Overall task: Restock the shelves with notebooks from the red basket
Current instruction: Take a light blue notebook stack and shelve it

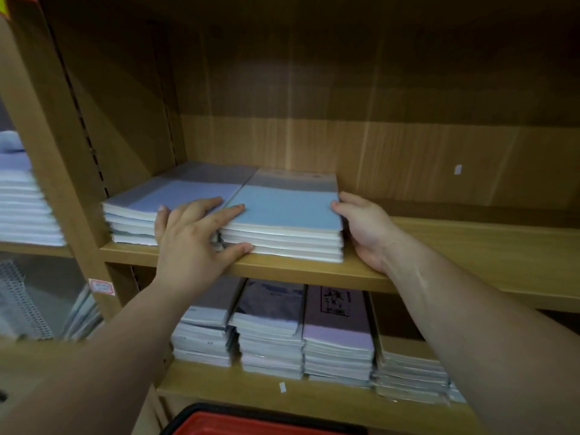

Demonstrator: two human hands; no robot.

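Observation:
A stack of light-blue notebooks [282, 211] lies on the upper shelf [470, 246], beside a lavender stack [175, 196] to its left. My left hand [191, 240] lies across the gap between the two stacks, fingers straight on the covers and thumb along the blue stack's front bottom edge. With its palm my right hand [367, 227] presses the blue stack's right side, thumb tip on the top corner. The red basket [260, 423] shows only its rim at the bottom edge; its contents are hidden.
The lower shelf [314, 400] holds several notebook stacks [335, 343] side by side. More white stacks [25, 205] fill the neighbouring bay at the left, past the wooden upright [62, 171]. To the right of my right hand, the upper shelf board is bare.

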